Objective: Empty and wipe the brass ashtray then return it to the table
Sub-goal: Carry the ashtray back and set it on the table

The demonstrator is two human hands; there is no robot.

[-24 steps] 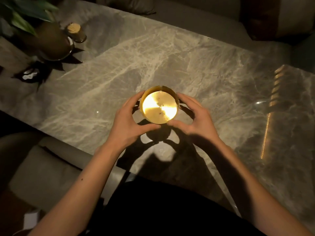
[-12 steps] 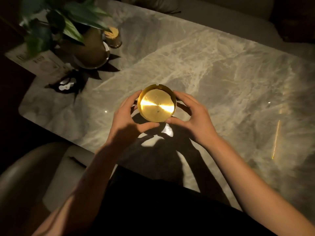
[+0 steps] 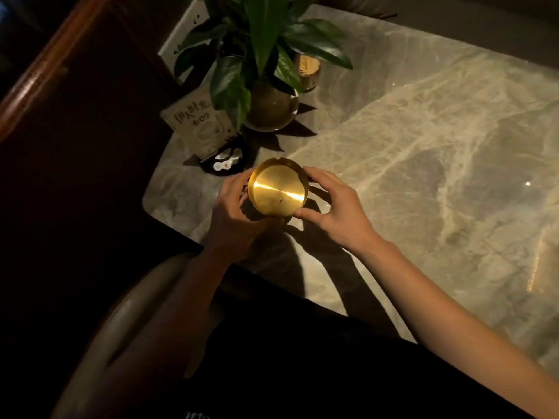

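Brass ashtray [image 3: 277, 190] sits between both hands' fingers [image 3: 314, 173], seemingly gripped.

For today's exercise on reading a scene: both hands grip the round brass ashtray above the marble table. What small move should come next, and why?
Probably carry the round brass ashtray away past the grey marble table's near edge to tip it out. The left hand and right hand clasp its rim, it hangs over the corner, and a small dark speck shows inside, so it likely is not fully emptied.
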